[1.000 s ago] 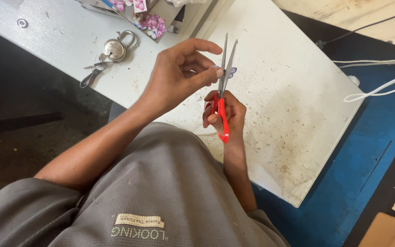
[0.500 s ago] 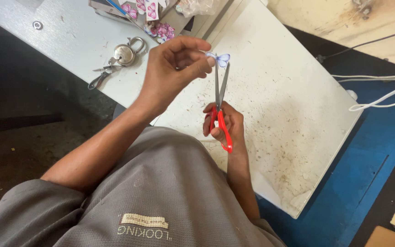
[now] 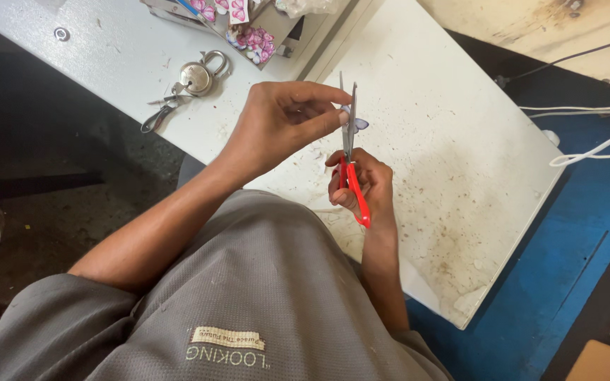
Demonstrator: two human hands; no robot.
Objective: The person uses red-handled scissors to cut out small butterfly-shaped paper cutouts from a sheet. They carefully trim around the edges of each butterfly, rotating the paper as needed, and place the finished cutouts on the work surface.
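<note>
Scissors (image 3: 349, 152): bright bare-metal blades, thin, with a dull sheen; handles glossy red plastic, smooth.

Small cut-out (image 3: 356, 124) pinched at the blades: looks like thin paper or film, pale, slightly glossy; material uncertain.

Worktop (image 3: 453, 155): white painted or laminated board, matt, gritty with brown specks and scuffs; far section smoother, grey-white.

Padlock (image 3: 198, 75): polished metal body and shackle, shiny; keys (image 3: 160, 113) duller metal.

Sticker sheets (image 3: 252, 37): printed glossy paper.

Shirt (image 3: 248, 296): grey knit cloth, fine waffle texture, matt.

Cables (image 3: 587, 148): smooth white plastic.

Small pale piece (image 3: 356, 124) mostly hidden behind scissor blades (image 3: 348, 116); sticker sheets (image 3: 245, 28) cut by top edge
</note>
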